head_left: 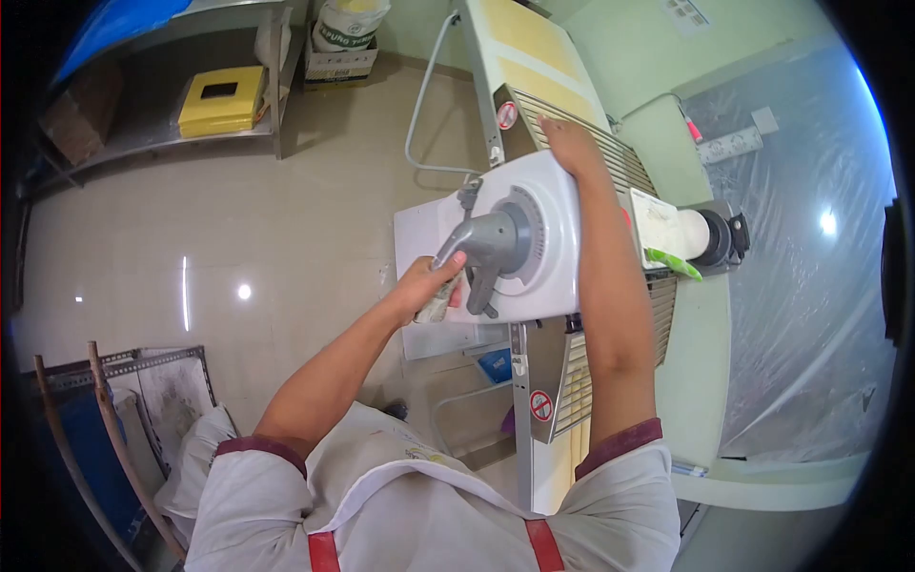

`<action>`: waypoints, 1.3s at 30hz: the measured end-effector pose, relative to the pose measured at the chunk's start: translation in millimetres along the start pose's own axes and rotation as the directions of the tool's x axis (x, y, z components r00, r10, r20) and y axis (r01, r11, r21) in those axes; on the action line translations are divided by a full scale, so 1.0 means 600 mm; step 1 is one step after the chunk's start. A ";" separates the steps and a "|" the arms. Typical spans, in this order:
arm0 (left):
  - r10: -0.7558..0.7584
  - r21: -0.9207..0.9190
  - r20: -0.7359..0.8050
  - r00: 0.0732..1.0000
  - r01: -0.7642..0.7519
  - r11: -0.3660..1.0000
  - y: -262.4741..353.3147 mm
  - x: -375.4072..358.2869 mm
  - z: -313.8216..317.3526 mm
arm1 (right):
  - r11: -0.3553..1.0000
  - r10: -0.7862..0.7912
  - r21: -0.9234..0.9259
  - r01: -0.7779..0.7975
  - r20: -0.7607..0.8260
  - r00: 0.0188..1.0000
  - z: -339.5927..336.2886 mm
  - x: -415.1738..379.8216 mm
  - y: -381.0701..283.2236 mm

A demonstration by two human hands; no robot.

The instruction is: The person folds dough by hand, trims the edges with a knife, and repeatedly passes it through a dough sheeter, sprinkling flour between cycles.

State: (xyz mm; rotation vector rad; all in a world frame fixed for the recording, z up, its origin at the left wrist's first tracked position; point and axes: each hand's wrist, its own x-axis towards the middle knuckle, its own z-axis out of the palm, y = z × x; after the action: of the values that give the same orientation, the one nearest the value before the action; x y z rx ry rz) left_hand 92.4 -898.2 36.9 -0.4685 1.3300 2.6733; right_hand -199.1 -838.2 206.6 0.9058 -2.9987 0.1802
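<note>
A white machine housing [558, 272] with a round dial and a grey lever [486, 238] stands in front of me. My left hand [426, 289] is closed round a light, stained cloth [437, 303] beside the lever, its thumb near the lever's end. My right hand [569, 143] rests at the housing's far upper corner, by the slatted metal guard [620, 157]; its fingers are partly hidden, and I cannot tell whether they grip anything. A second slatted guard [577, 381] is on the near side, partly behind my right forearm.
Pale belts [538, 48] extend from the machine. Right of it are a white container [658, 224], a green packet [673, 262] and a plastic-covered surface [810, 286]. A metal shelf [152, 148] holds yellow packages [222, 103]. Wooden poles [124, 439] stand lower left.
</note>
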 end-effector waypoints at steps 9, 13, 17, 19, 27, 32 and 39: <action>0.056 0.083 -0.173 0.983 -0.042 0.996 -0.006 0.002 0.020 | 0.827 -0.450 0.133 0.546 -0.425 0.786 -0.024 -0.382 0.067; 0.073 0.030 -0.195 0.978 -0.068 0.997 -0.008 0.008 0.032 | 0.943 0.123 0.329 0.056 -0.497 0.859 0.037 -0.600 0.342; 0.057 0.052 -0.277 0.959 -0.045 0.998 -0.002 0.007 0.049 | 0.538 0.835 0.146 -0.830 -0.226 0.502 0.162 -0.848 0.671; 0.070 0.069 -0.275 0.959 -0.053 0.996 -0.003 0.003 0.055 | 0.535 0.844 0.149 -0.831 -0.067 0.532 0.178 -0.902 0.686; 0.155 0.155 -0.371 0.916 -0.103 0.983 -0.006 -0.013 0.078 | 0.915 0.354 0.315 -0.253 -0.323 0.878 0.279 -0.923 0.690; 0.167 0.186 -0.380 0.910 -0.102 0.977 -0.006 -0.017 0.084 | 0.970 0.094 0.242 -0.035 -0.238 0.967 0.256 -0.885 0.629; 0.177 0.214 -0.424 0.888 -0.092 0.973 -0.004 -0.020 0.086 | 0.980 -0.187 0.074 0.187 -0.012 0.982 0.241 -0.877 0.521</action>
State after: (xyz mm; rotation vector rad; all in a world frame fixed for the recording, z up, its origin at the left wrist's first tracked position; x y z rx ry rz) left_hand 93.1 -855.4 68.3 -1.0435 1.7734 2.6044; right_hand 70.9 -305.6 9.7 1.1850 -2.8967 0.2943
